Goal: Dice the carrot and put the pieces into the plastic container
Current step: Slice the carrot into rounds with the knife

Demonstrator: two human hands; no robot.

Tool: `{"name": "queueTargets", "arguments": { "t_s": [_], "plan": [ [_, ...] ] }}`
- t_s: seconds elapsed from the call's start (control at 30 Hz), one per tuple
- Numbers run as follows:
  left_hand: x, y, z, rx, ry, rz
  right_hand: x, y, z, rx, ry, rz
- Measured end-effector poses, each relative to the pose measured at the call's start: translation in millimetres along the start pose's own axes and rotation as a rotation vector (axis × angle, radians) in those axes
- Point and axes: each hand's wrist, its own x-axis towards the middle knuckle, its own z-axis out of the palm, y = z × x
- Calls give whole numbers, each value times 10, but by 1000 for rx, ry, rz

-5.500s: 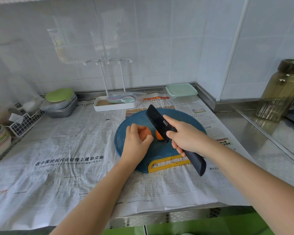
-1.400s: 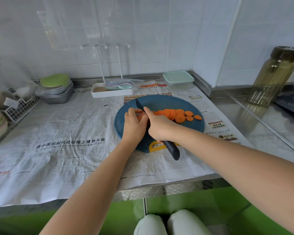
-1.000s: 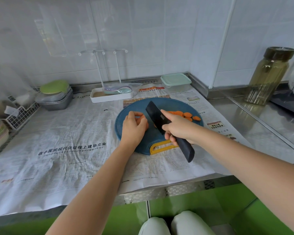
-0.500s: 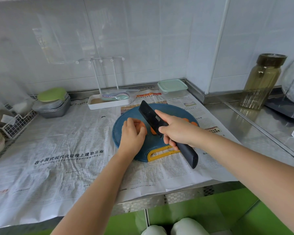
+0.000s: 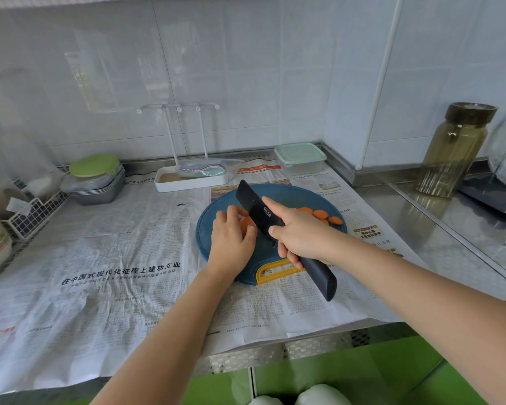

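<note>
Carrot (image 5: 247,222) sits mid-board on the cutting board (image 5: 278,192), held under the curled left hand (image 5: 231,238). Right hand (image 5: 301,235) grips the knife (image 5: 259,211). Slices (image 5: 320,214) lie near the board's right edge. The lidded plastic container (image 5: 300,157) stands behind the board, apart from it.

On the blue board (image 5: 289,194), left hand (image 5: 231,241) gripping the carrot (image 5: 247,222), right hand (image 5: 301,235) round a black knife (image 5: 254,206)

— From where does the one view look?
— From my head, above and behind my left hand (image 5: 231,238) and right hand (image 5: 301,235), facing forward and down.
— How near?
— Near enough that both forearms run in from the bottom edge. The wide lens takes in the tabletop (image 5: 421,217) either side of my hands, the tiled wall (image 5: 246,83) beyond them, and my knees (image 5: 319,396) beneath.
</note>
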Motion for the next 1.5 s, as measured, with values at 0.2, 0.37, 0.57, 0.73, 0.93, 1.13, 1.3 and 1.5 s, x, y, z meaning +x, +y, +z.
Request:
{"name": "queueTargets", "arguments": {
  "t_s": [0.2, 0.37, 0.57, 0.73, 0.93, 1.13, 1.3, 1.5],
  "plan": [
    [1, 4, 4, 7, 4, 3, 12, -45, 2, -54, -10, 6],
    [-3, 9, 0, 9, -8, 7, 11, -42, -22, -72, -5, 8],
    [-1, 18, 8, -2, 0, 1, 28, -38, -15, -48, -6, 16],
    [0, 25, 12, 7, -1, -3, 37, -55, -11, -40, -12, 21],
    [2, 37, 1, -31, -20, -56, 57, -59, -42, -57, -46, 34],
    [-12, 74, 39, -61, -29, -113, 152, -71, -151, 24, -120, 81],
    [4, 71, 34, -54, -46, -121, 183, -55, -192, 113, -168, 93],
    [0, 83, 22, -55, -43, -114, 170, -4, -139, 110, -175, 92]
  ]
}}
